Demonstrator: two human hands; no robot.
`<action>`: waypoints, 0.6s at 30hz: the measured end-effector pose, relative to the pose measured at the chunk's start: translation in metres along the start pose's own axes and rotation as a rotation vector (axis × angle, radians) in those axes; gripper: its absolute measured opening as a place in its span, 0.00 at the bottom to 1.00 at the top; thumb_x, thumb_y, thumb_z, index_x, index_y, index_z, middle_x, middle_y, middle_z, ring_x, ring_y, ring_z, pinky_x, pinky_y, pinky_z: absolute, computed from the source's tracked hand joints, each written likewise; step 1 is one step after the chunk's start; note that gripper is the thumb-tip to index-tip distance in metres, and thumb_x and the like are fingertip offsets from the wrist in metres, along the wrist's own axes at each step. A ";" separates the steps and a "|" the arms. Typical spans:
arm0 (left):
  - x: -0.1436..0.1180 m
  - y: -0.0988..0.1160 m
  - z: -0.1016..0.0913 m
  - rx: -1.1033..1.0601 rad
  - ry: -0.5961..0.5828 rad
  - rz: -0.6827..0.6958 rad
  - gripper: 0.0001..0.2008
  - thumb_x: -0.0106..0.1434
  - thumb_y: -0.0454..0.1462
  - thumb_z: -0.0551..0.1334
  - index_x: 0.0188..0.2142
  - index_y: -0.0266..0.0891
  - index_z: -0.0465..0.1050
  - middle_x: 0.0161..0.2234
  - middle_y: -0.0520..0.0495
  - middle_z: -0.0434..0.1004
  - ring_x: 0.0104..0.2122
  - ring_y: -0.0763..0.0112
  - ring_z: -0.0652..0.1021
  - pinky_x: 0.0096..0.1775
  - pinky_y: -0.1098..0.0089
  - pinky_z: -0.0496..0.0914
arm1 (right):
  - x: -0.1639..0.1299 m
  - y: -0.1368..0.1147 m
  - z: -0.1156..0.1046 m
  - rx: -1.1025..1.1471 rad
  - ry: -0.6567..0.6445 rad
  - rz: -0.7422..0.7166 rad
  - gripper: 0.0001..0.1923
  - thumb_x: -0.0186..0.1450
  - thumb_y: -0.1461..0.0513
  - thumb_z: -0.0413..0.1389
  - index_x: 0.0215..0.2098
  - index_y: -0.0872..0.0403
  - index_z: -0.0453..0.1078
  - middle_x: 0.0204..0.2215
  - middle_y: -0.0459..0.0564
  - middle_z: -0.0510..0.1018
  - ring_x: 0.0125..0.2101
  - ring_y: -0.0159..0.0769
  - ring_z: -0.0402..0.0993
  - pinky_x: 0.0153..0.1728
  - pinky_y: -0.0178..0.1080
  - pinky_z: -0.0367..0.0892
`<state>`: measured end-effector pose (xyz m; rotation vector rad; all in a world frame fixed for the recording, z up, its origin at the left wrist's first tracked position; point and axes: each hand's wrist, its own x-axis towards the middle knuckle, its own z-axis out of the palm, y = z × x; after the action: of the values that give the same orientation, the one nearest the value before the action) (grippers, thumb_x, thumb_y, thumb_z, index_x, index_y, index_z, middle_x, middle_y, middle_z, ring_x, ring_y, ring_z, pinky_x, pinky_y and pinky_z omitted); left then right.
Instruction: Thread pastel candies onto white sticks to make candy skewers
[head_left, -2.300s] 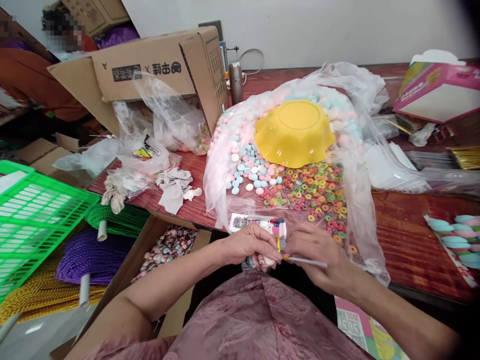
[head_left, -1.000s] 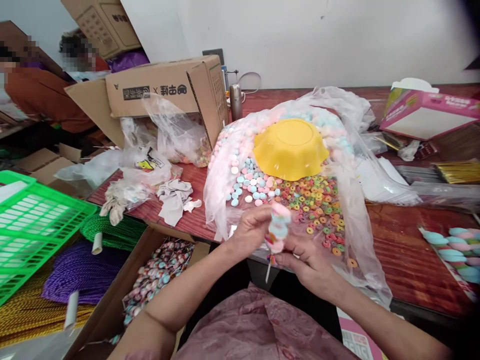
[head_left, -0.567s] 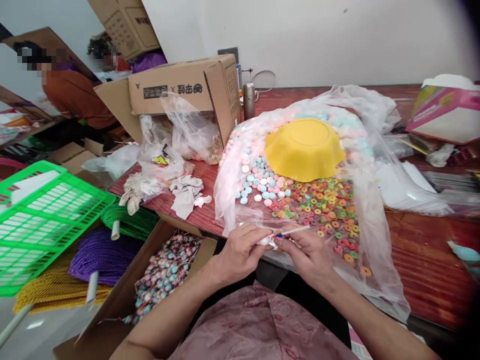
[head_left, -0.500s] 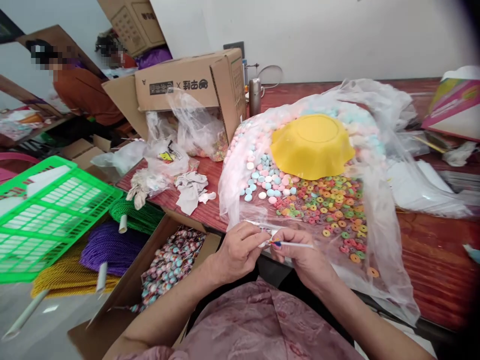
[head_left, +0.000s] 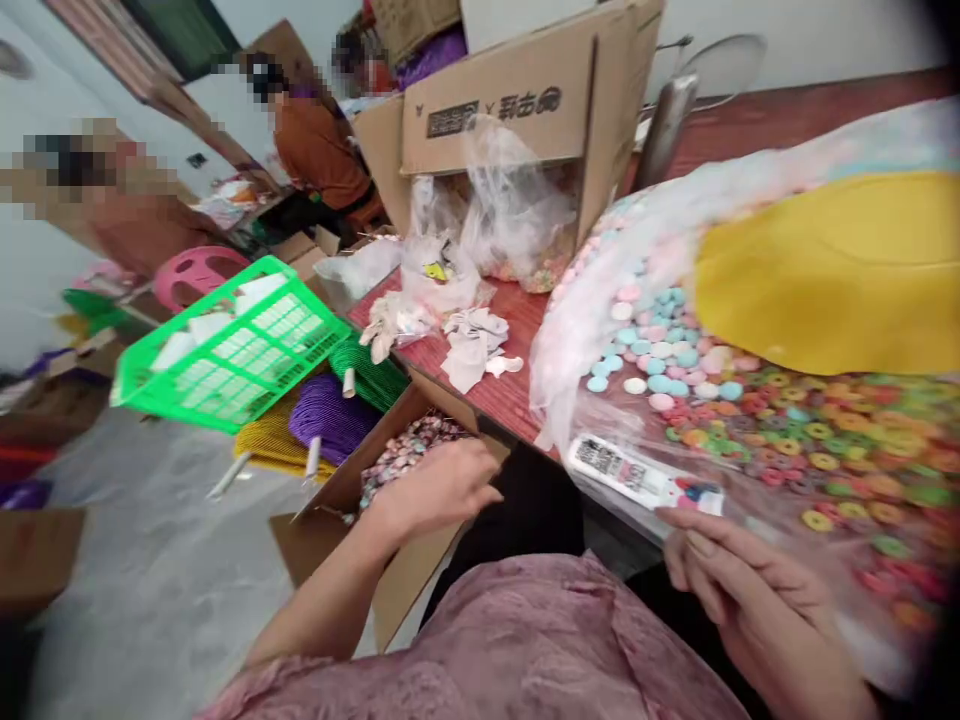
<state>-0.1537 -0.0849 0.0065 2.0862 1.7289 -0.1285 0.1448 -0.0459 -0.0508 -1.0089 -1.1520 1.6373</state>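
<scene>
My left hand (head_left: 442,485) hangs over the cardboard box (head_left: 420,590) of candy strings (head_left: 409,450), its fingers loosely bent and slightly apart, with nothing visible in them. At the table's front edge my right hand (head_left: 765,590) has its fingers stretched toward the left. No held thing shows in it. Just beyond those fingertips lies a white printed strip (head_left: 626,475) with a red and blue end. Pastel candy discs (head_left: 660,360) and coloured candy rings (head_left: 795,435) are spread on clear plastic sheeting behind it.
A yellow bowl (head_left: 825,275) sits upside down on the candies. Crumpled gloves (head_left: 476,345) and an open carton (head_left: 495,130) occupy the table's left part. Left of the box are purple cord bundles (head_left: 326,410) and a green basket (head_left: 232,350). Other people sit farther back.
My hands have parted: the left moved down-left over the box, the right moved right. The small white piece and stick they held no longer show in them. The view has turned left.
</scene>
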 end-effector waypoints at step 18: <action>0.134 0.095 0.081 0.097 0.646 0.716 0.23 0.57 0.21 0.50 0.51 0.32 0.69 0.47 0.35 0.73 0.48 0.55 0.73 0.48 0.56 0.73 | -0.080 -0.013 -0.132 -0.725 1.006 -0.443 0.06 0.63 0.60 0.62 0.38 0.51 0.79 0.32 0.48 0.81 0.29 0.35 0.77 0.34 0.39 0.74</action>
<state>-0.0174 -0.0050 -0.0867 2.8830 1.1363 0.7553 0.2944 -0.0859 -0.0603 -1.6019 -1.1028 0.2010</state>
